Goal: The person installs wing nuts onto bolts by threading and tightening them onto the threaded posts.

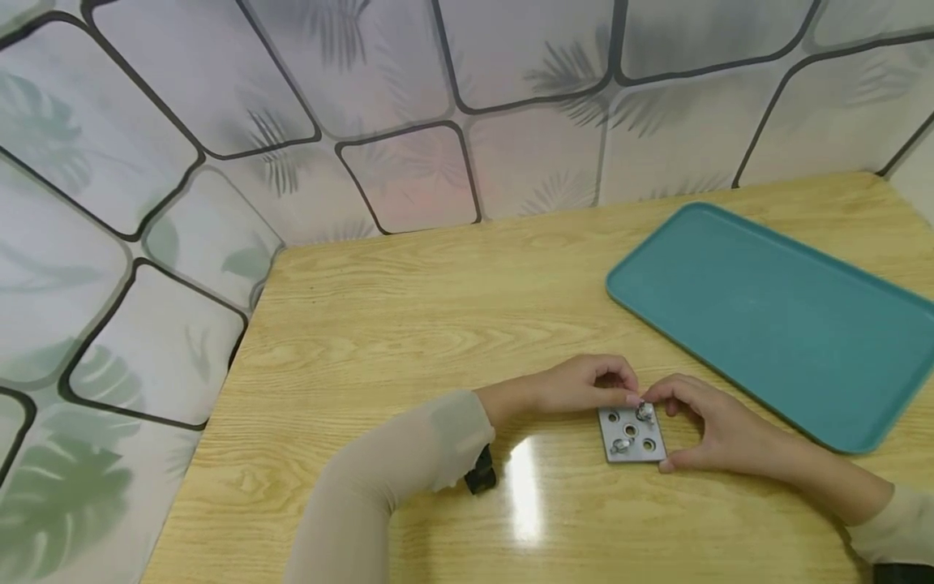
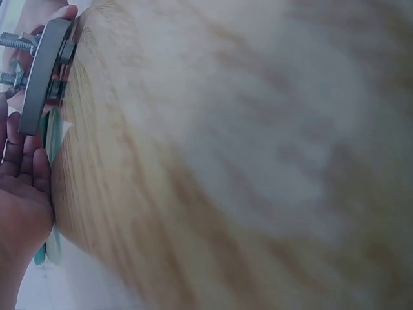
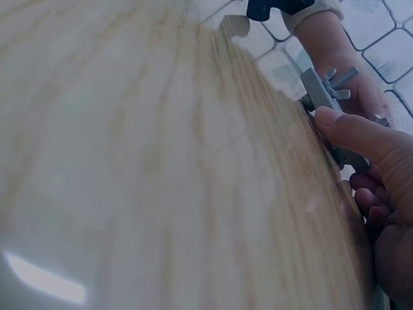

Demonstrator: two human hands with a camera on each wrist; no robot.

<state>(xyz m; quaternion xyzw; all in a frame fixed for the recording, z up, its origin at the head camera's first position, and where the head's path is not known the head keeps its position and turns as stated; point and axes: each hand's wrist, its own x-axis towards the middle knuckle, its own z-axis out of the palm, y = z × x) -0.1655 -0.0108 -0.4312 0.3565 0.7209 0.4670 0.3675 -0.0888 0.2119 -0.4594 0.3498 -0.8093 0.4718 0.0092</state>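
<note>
A small square grey metal plate [image 1: 615,448] with several round holes lies on the table in the head view. Two bolts with wing nuts stand up from it, one wing nut [image 1: 621,445] near the lower left corner, the other [image 1: 645,412] near the upper right. My left hand [image 1: 584,385] pinches the upper right wing nut with thumb and fingertips, partly covering it. My right hand [image 1: 718,426] grips the plate's right side, thumb at the lower corner and fingers at the upper one. Bolt heads [image 2: 67,51] show beneath the plate in the left wrist view.
A teal tray [image 1: 773,316] lies to the right, just beyond my right hand. The wood-grain table [image 1: 409,324] meets a patterned wall covering [image 1: 409,178] at the back and left. A black wrist strap [image 1: 481,472] hangs by my left sleeve.
</note>
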